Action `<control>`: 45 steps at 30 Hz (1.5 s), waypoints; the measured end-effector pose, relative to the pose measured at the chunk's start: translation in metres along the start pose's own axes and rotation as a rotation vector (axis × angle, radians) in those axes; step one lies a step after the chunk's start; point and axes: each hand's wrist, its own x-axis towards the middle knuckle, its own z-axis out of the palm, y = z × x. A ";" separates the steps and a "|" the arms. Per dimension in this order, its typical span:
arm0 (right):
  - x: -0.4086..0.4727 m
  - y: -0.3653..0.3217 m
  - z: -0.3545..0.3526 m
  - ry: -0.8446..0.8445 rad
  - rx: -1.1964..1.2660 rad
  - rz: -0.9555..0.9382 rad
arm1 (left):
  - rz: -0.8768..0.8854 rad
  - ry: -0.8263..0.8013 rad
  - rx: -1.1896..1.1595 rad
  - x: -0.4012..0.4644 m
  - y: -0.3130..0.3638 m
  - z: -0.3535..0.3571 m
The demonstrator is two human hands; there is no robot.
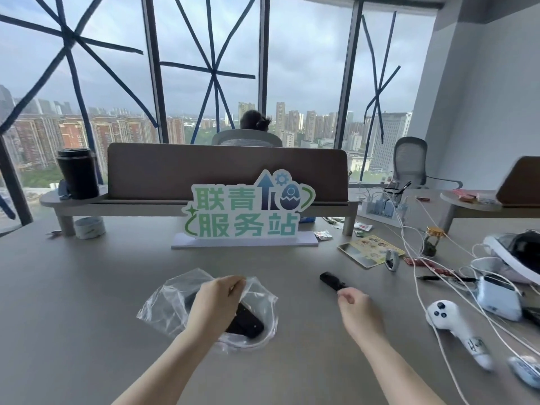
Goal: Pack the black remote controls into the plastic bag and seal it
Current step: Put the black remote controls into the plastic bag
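Observation:
A clear plastic bag (172,299) lies on the grey table in front of me with its mouth held open. My left hand (217,299) pinches the bag's upper edge between thumb and fingers. One black remote control (247,323) lies inside the bag, partly hidden by my left wrist. A second black remote control (331,280) lies on the table to the right. My right hand (355,306) is at its near end, fingers curled over it; whether it grips the remote I cannot make out.
A green and white sign (245,210) stands behind the bag. To the right lie white cables (420,258), a white controller (444,317), a small jar (432,239), a pen and a card. A desk shelf (204,204) with a black cup (77,173) sits at the back.

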 end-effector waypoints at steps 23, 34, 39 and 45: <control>-0.103 -0.063 -0.026 -0.910 0.128 -0.001 | -0.064 0.084 -0.052 -0.017 -0.003 -0.033; -0.114 -0.076 0.062 -0.316 0.088 -0.242 | -0.011 0.055 0.004 -0.039 -0.017 -0.053; -0.105 -0.084 0.086 -0.368 -0.125 -0.317 | 0.031 -0.117 0.120 -0.049 -0.031 -0.053; -0.089 -0.091 0.084 -0.248 -0.061 -0.262 | -0.041 -0.342 0.484 -0.065 -0.060 -0.078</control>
